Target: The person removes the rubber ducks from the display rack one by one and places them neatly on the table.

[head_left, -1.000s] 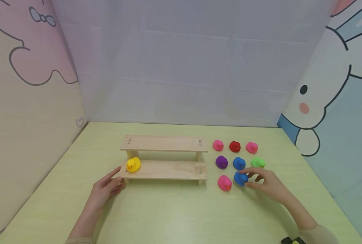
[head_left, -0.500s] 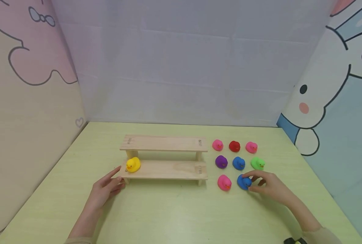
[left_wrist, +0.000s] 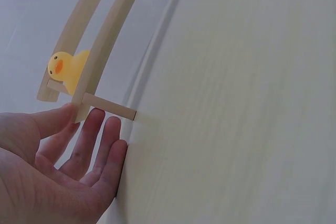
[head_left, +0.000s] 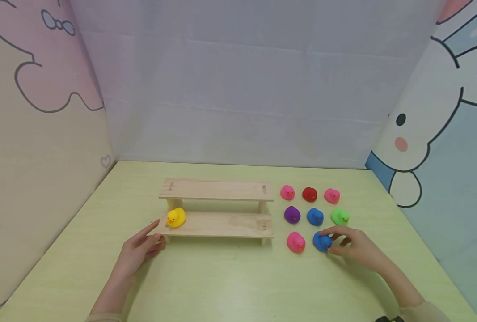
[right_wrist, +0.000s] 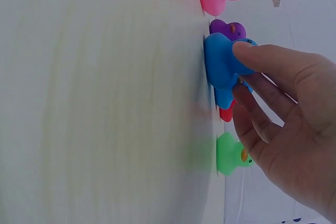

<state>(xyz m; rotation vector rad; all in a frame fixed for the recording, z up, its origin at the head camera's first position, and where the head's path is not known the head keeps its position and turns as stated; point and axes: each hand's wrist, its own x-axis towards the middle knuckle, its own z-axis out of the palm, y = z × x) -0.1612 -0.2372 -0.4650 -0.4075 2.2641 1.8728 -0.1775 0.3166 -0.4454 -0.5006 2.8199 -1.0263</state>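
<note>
A two-tier wooden shelf point(head_left: 222, 223) stands on the table, a yellow rubber duck point(head_left: 176, 218) on the left end of its lower board. At that same end my left hand point(head_left: 137, 250) holds the board's corner between thumb and forefinger, the other fingers loosely bent below in the left wrist view. To the right of the shelf, my right hand point(head_left: 355, 245) pinches a blue rubber duck point(head_left: 322, 242) between thumb and fingers. This duck sits on or very near the tabletop. Beside it, to the left, is a pink rubber duck point(head_left: 296, 242).
Behind the held duck are rows of more ducks: purple point(head_left: 292, 214), blue point(head_left: 315, 217) and green point(head_left: 340, 217), then pink point(head_left: 287, 192), red point(head_left: 309, 194) and another pink duck point(head_left: 332, 195). A pale cloth wall point(head_left: 238, 98) closes the table's back.
My right hand and the blue duck have shifted slightly right and toward me, away from the other blue duck. In the last half second they have hardly moved. My left hand stays put.
</note>
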